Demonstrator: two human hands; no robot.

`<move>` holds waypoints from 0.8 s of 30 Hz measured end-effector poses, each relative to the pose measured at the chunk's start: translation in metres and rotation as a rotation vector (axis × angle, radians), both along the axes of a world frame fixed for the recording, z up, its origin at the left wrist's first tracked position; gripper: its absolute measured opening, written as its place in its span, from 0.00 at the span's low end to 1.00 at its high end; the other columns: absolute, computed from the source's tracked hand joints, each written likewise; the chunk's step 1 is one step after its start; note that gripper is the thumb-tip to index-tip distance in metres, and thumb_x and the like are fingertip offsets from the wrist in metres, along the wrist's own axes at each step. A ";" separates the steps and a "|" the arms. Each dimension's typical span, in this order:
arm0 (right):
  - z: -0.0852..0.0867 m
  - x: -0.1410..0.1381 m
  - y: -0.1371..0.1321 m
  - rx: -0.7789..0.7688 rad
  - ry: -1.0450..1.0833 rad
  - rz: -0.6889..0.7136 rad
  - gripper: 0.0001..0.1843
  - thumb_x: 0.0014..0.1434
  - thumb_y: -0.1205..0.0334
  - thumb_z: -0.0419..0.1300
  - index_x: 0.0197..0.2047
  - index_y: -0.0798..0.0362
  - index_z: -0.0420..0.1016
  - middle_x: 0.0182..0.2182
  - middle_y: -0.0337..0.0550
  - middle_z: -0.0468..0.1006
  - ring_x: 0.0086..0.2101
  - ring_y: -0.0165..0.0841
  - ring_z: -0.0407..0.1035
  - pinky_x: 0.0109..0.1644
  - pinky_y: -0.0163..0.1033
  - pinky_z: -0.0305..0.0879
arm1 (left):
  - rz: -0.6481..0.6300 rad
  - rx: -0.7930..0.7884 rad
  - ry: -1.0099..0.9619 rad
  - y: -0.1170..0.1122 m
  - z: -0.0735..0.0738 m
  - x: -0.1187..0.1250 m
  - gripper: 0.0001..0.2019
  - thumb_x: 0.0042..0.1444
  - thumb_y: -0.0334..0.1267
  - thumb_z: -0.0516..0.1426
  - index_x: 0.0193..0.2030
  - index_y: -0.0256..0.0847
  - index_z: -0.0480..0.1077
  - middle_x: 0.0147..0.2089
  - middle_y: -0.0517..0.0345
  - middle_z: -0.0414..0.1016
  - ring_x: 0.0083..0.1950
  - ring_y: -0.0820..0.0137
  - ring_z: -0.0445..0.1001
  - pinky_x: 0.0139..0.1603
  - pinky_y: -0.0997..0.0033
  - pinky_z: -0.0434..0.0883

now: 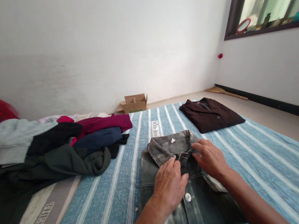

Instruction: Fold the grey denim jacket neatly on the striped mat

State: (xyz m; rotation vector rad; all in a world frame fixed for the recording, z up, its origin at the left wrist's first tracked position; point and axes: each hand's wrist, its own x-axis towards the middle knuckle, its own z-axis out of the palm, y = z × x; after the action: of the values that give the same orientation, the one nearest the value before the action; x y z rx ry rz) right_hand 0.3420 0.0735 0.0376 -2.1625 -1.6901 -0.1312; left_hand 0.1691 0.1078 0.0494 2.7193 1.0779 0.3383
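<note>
A faded grey-green denim jacket (200, 210) lies folded in front of me, collar (158, 152) away from me and buttoned front facing up. My left hand (169, 182) rests on its front just below the collar, fingers stretched beside the top button and thumb apart. At the right collar point, my right hand (209, 157) has its fingers and thumb closed on the cloth edge. A white button (187, 197) shows below my left hand. The jacket's lower end is partly hidden by my forearms.
A folded dark brown garment (212, 115) lies at the back right of the blue striped bedsheet (263, 169). A heap of loose clothes (60, 160) covers the left side. Beyond the bed, an open cardboard box (134, 103) stands by the wall.
</note>
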 end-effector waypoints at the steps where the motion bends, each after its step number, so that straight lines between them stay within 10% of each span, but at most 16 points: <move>1: 0.001 -0.002 0.002 -0.034 -0.004 0.003 0.10 0.57 0.65 0.56 0.40 0.51 0.76 0.39 0.47 0.74 0.45 0.41 0.66 0.44 0.39 0.59 | 0.011 0.011 -0.005 -0.001 -0.004 0.001 0.15 0.55 0.36 0.57 0.49 0.33 0.68 0.58 0.40 0.68 0.59 0.56 0.67 0.59 0.55 0.65; 13: 0.010 -0.031 0.035 -0.084 -0.149 0.044 0.12 0.57 0.69 0.50 0.35 0.57 0.75 0.39 0.52 0.73 0.44 0.44 0.62 0.45 0.46 0.56 | -0.050 0.083 -0.262 0.002 -0.042 -0.004 0.25 0.54 0.29 0.52 0.60 0.37 0.57 0.59 0.44 0.66 0.60 0.59 0.66 0.60 0.54 0.65; 24: -0.023 -0.035 0.042 0.053 -0.122 0.042 0.10 0.57 0.70 0.51 0.35 0.58 0.74 0.44 0.55 0.72 0.54 0.47 0.57 0.54 0.48 0.53 | -0.078 -0.098 -0.274 0.010 -0.053 -0.002 0.29 0.54 0.30 0.51 0.64 0.35 0.54 0.64 0.44 0.59 0.66 0.60 0.56 0.66 0.55 0.58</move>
State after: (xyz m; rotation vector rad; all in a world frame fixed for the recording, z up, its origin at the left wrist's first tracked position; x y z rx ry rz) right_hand 0.3071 0.1153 0.0142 -2.1176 -1.7759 -0.2980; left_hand 0.1666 0.1174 -0.0039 2.5275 0.8874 0.6080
